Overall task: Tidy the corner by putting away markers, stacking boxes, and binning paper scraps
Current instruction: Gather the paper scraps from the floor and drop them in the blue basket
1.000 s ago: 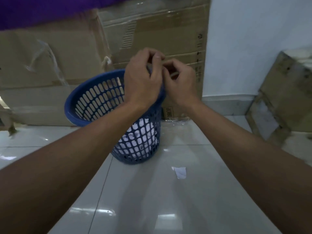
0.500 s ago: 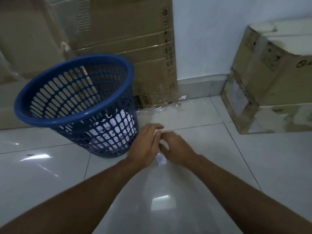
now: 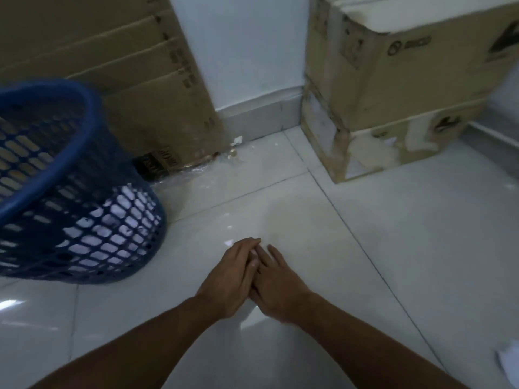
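On the white tiled floor (image 3: 365, 248), two stacked cardboard boxes (image 3: 393, 94) stand at the right. A flattened carton (image 3: 140, 94) leans on the wall behind the blue mesh bin (image 3: 70, 209), which already holds white paper. A second ago both hands were up over its rim. Now the left hand (image 3: 227, 282) and right hand (image 3: 278, 290) lie low on the tile, fingers straight, the left overlapping the right, gripping nothing I can see. A small paper scrap (image 3: 229, 242) shows just beside the left fingertips, so probably the next scrap is being gathered.
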A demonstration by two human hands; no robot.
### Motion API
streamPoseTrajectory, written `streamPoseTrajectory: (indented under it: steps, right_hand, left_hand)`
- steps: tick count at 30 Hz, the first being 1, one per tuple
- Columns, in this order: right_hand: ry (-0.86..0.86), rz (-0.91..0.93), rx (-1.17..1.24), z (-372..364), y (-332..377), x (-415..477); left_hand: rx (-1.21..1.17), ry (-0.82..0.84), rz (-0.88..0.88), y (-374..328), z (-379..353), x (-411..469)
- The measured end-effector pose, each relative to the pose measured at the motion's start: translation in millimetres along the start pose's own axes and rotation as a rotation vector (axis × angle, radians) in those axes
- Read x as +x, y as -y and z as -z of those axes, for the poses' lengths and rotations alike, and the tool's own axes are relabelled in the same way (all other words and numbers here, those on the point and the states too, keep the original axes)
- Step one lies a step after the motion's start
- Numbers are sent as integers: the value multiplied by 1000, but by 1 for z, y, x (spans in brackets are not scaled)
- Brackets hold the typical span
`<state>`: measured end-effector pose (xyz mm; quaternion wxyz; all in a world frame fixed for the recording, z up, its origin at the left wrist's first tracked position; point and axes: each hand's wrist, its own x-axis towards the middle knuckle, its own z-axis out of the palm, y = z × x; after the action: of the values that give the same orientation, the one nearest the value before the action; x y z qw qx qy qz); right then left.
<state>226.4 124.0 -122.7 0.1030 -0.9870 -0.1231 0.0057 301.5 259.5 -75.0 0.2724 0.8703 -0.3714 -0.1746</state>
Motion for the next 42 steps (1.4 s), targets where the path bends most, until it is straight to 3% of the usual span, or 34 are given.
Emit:
streamPoseTrajectory:
  steps: [15, 28, 32, 39, 42]
  right_hand:
    - [51, -588, 33, 31, -67, -214]
    - [40, -1085, 100, 53, -19, -360]
    - [31, -1155, 94, 61, -6, -385]
    - [139, -1082, 187, 51, 36, -424]
    - [115, -1210, 124, 42, 45, -437]
  left_hand:
    - [-1, 385, -490, -146, -122, 48]
    - [55, 542, -740, -228, -207, 12]
    - [45, 594, -796, -246, -217, 12]
    - [73, 713, -831, -275, -239, -8]
    - [76, 691, -881, -281, -244, -11]
